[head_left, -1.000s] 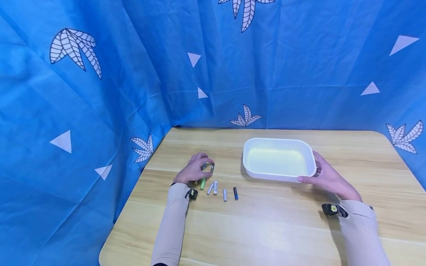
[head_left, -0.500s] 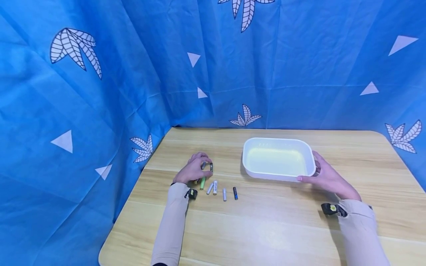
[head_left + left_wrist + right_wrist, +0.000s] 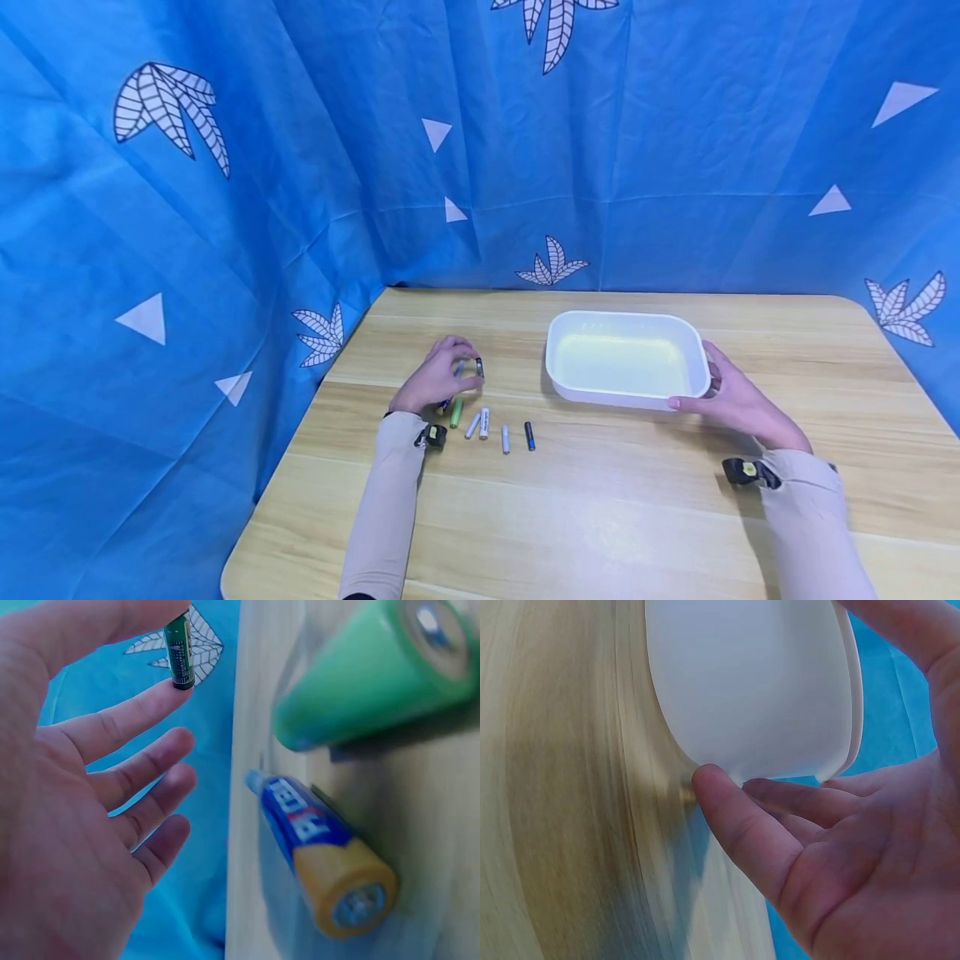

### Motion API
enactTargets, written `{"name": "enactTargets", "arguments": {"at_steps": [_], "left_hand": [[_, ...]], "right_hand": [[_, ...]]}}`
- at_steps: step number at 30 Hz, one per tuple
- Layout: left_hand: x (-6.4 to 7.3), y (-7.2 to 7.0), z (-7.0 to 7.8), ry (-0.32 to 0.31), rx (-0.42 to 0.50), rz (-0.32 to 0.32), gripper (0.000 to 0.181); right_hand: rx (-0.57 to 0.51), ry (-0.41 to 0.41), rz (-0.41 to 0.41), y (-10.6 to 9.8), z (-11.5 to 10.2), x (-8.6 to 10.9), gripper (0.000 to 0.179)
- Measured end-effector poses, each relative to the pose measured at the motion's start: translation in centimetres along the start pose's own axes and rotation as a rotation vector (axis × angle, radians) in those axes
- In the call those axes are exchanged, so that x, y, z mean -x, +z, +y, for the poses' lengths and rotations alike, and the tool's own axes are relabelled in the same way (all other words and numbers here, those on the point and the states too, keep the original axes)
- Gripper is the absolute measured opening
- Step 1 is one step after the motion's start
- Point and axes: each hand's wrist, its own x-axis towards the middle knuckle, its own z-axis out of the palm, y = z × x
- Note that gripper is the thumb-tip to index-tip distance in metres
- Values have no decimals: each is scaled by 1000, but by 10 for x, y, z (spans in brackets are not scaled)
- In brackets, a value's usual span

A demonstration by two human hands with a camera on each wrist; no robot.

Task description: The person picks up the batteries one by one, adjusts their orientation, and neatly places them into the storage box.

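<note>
My left hand (image 3: 438, 377) pinches a small dark battery (image 3: 479, 367) end to end between thumb and index finger. In the left wrist view this battery (image 3: 178, 652) shows a dark green body with a black end, and the other fingers are spread away from it. Below the hand lie a thick light-green battery (image 3: 367, 675) and a blue-and-gold one (image 3: 322, 855). On the right, my right hand (image 3: 738, 404) holds the end of a white plastic container (image 3: 573, 389), its thumb at the near corner and its fingers along the end wall (image 3: 757, 727).
Several loose batteries lie in front of the left hand: a white one (image 3: 484, 423), another white one (image 3: 472, 426), a pale one (image 3: 506, 438) and a black-and-blue one (image 3: 529, 436). The wooden table (image 3: 600, 517) backs onto a blue curtain (image 3: 675, 167).
The left hand's fingers and the pinched dark battery have shifted slightly toward the back of the table. The right hand and the container have stayed nearly still.
</note>
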Motion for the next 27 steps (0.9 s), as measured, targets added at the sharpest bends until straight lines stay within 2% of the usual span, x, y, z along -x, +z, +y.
{"name": "enactTargets", "arguments": {"at_steps": [6, 11, 18, 27], "left_hand": [[-1, -2, 7, 20, 25, 26, 53], [-4, -6, 20, 36, 24, 49, 51], [-18, -11, 46, 72, 3, 64, 49], [-37, -16, 71, 120, -3, 80, 44]], "right_hand": [[6, 6, -6, 1, 0, -1, 125], [3, 33, -12, 1, 0, -1, 126], [-5, 39, -13, 1, 1, 0, 127], [-1, 22, -10, 1, -2, 1, 125]]}}
